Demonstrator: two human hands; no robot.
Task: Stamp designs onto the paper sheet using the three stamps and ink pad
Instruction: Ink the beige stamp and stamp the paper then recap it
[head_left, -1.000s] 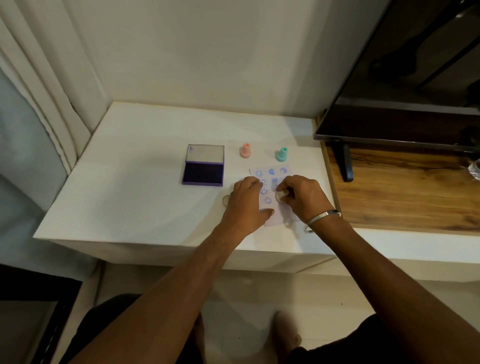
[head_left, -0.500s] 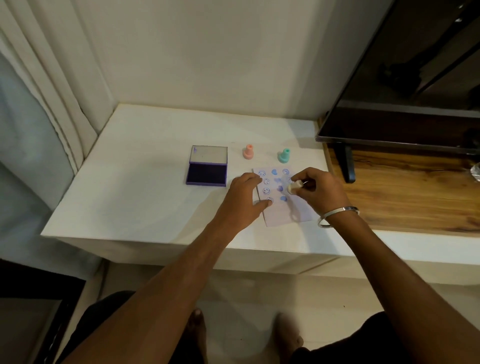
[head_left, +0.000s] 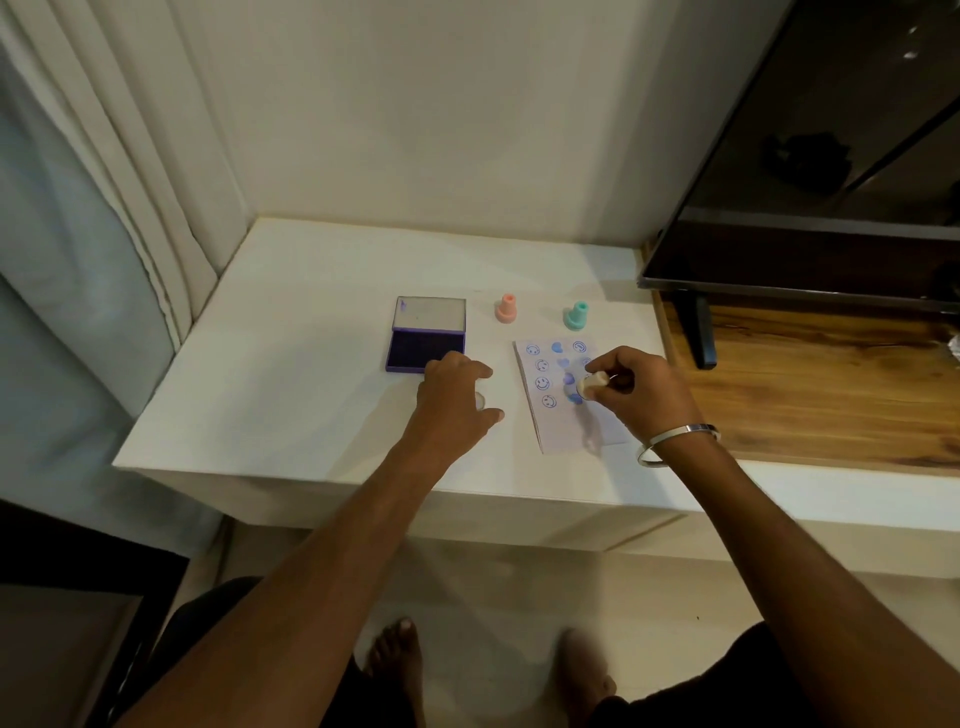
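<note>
— While the right hand is curled shut around the cream stamp, where does the stamp sit?

— It is held tilted, its round face turned toward the left, just above the right half of the paper sheet. The sheet lies flat on the white worktop and carries blue smiley faces in its left column and blue hearts beside them.

— And the left hand?

— It is palm down on the worktop, fingers loosely spread, gripping nothing that I can see. It sits between the sheet and the ink pad, covering the pad's near right corner. A small pale round thing peeks out beside its fingers; I cannot tell what it is.

— What else is around?

— The pad is open, lid up, dark purple inside. The pink stamp and the teal stamp stand upright behind the sheet, apart from each other. A silver bangle rings the right wrist. A dark television stands on the wooden shelf to the right. No writing is readable.
</note>
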